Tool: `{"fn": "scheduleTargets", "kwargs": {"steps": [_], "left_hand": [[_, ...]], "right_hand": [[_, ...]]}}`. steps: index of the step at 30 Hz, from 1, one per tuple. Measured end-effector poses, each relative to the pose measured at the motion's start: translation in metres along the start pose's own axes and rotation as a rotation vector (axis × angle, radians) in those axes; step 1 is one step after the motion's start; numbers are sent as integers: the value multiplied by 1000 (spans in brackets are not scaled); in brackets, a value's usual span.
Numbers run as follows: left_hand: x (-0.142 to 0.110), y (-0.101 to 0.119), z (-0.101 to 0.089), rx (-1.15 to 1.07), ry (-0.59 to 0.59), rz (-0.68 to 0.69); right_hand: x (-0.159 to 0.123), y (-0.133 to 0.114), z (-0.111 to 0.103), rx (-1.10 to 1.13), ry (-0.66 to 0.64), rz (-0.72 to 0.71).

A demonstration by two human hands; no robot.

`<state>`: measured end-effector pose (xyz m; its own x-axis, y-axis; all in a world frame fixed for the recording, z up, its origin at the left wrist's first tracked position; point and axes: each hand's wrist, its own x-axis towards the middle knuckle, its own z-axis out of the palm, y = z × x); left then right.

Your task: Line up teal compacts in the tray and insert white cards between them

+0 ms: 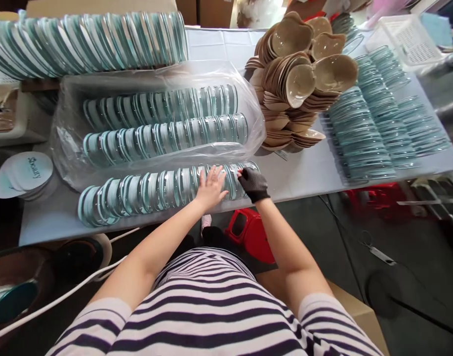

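A long row of teal and clear round cases (144, 190) lies on edge along the near side of the white table (304, 173). My bare left hand (211, 187) rests flat on the right part of this row, fingers spread. My right hand (253, 184), in a black glove, has its fingers curled against the row's right end. Two more rows of the same cases (163, 121) sit inside a clear plastic bag (248, 99) just behind.
A heap of tan heart-shaped puffs (300, 79) stands at the back centre. Fanned rows of teal cases (374, 123) cover the right side, another long row (85, 44) the back left. Round labels (24, 173) lie left. A red stool (250, 235) and scissors (374, 249) are below.
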<state>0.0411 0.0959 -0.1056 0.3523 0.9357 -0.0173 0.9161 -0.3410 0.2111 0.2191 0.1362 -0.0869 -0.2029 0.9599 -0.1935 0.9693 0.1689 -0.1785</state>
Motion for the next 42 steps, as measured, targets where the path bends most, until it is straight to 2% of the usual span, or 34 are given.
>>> {"fn": "scheduleTargets", "kwargs": {"steps": [1, 2, 4, 7, 9, 12, 15, 17, 20, 23, 25, 26, 27, 29, 32, 33, 34, 36, 39, 41, 42], "left_hand": [[6, 5, 3, -6, -8, 29], [11, 10, 6, -11, -21, 50], [20, 15, 12, -10, -49, 69], [24, 15, 18, 9, -61, 79], [23, 13, 20, 16, -61, 78], [21, 11, 21, 8, -46, 77], [20, 12, 19, -7, -34, 72], [21, 14, 19, -7, -45, 73], [21, 15, 18, 9, -78, 69], [20, 13, 16, 28, -87, 63], [18, 13, 13, 37, -83, 61], [18, 13, 10, 39, -85, 53], [17, 14, 7, 41, -89, 39], [20, 19, 2, 44, -97, 3], [32, 34, 0, 34, -97, 25], [38, 40, 2, 27, -106, 46], [45, 46, 5, 24, -123, 66], [57, 54, 11, 37, -162, 92], [65, 56, 20, 88, -178, 121], [65, 53, 23, 99, -157, 134], [64, 51, 24, 95, -147, 134]], "right_hand": [[20, 2, -15, -88, -87, -26], [40, 1, -26, -181, -230, -38], [78, -10, -40, -258, -382, -81], [113, -32, -43, -316, -501, -179], [118, -39, -43, -386, -535, -264], [95, -24, -43, -391, -447, -364], [44, 5, -30, -211, -235, -314], [4, 20, -6, -111, -151, -209], [-42, 28, 48, 2, -128, -79], [-63, 23, 101, 111, -146, -20], [-67, 20, 119, 155, -138, -8], [-68, 21, 120, 168, -127, -14], [-67, 23, 116, 177, -115, -24], [-62, 34, 92, 197, -48, -27], [-35, 52, 33, 147, 140, 25], [-20, 55, 13, 77, 150, 25], [-1, 55, -5, -14, 115, 22], [39, 48, -31, -207, -108, -55], [88, 31, -49, -298, -313, -160], [96, 29, -50, -319, -354, -237], [90, 32, -48, -322, -344, -270]]}}
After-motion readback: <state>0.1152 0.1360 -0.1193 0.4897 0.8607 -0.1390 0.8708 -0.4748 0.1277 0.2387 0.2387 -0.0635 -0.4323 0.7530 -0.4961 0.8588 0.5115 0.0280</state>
